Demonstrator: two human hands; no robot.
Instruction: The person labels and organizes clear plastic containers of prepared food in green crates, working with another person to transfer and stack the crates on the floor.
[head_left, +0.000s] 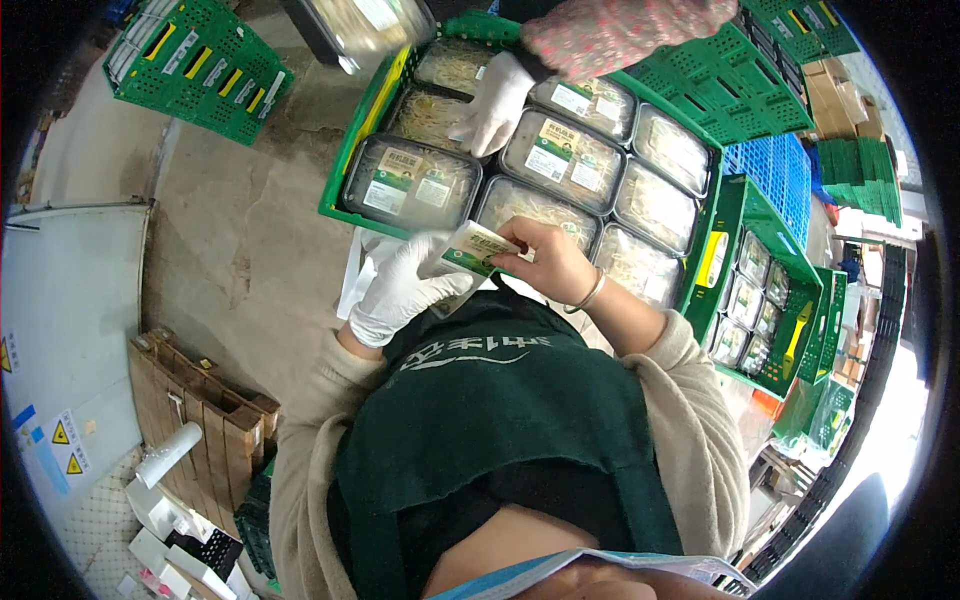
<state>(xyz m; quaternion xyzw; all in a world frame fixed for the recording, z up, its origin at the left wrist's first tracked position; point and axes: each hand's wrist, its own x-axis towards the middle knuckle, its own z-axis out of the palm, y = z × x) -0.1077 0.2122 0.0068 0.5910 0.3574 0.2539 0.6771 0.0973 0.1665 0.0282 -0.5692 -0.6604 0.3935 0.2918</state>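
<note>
My left hand (405, 289), in a white glove, holds a stack of printed labels (474, 251) over the near rim of a green plastic crate (335, 196). With thumb and fingers my bare right hand (544, 259), a bracelet at its wrist, pinches the labels' right edge. Inside the crate lie several film-covered black trays of sprouts. The tray at the near left (411, 184) and the middle tray (562, 161) bear labels; on the right-hand tray (673, 150) no green label shows. Whether my right hand has one label or several cannot be told.
Across the crate, another person's white-gloved hand (499, 101) reaches over the trays. A blurred sprout tray (367, 26) is at the top. Green crates (202, 71) stand at the upper left, and another crate of packed trays (739, 202) at the right. Wooden pallets (195, 427) stand lower left.
</note>
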